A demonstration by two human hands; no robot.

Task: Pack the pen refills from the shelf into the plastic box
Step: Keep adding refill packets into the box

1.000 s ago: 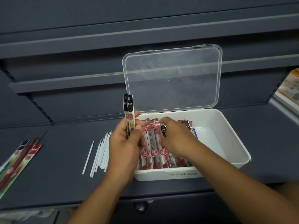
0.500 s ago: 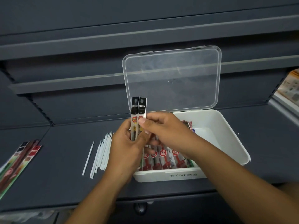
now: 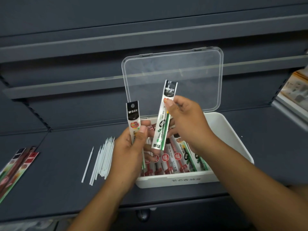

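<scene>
The refill packet (image 3: pixel 132 114) in the left hand (image 3: pixel 131 152) reads "M&G 晨光" on its black header and "360" on a red badge. The second packet (image 3: pixel 164 120), in the right hand (image 3: pixel 188 120), has a blurred header. In the plastic box (image 3: pixel 236 135), red packets (image 3: pixel 168 165) show "福" and green packets (image 3: pixel 190 162) show "按动".

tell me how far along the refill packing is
Done: a row of refill packs lies in the open box. In hand: the left hand holds a black-topped pack, the right hand a green pack over the box. Left: several packs and loose white sticks on the shelf.
</scene>
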